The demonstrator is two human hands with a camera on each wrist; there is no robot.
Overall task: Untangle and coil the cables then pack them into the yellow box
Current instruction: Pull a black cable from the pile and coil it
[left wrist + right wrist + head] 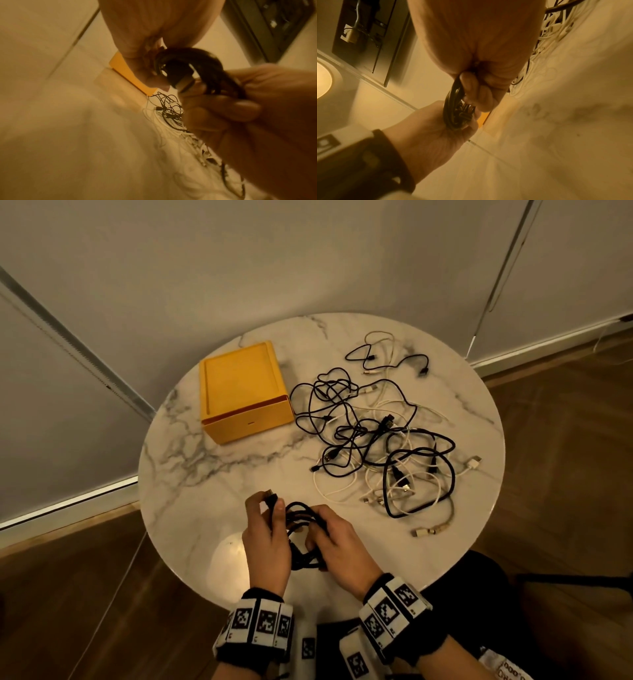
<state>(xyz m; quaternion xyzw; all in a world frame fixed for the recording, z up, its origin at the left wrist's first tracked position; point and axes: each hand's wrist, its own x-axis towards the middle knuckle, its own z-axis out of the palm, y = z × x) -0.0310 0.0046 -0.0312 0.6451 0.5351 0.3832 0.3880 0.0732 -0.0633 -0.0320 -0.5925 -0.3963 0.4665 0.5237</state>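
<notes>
Marble worktop [191,474]: we grip black coil [303,534], left hand [265,537] pinching plug end, right hand [337,544] clasping loops; yellow box [245,392] lies ahead-left, nearer left hand.

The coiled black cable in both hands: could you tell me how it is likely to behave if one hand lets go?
The coiled black cable would probably spring looser: its loops look held together only by the left hand and right hand. It seems floppy, like the tangled cables sprawled on the marble table. Its plug would likely dangle.
</notes>
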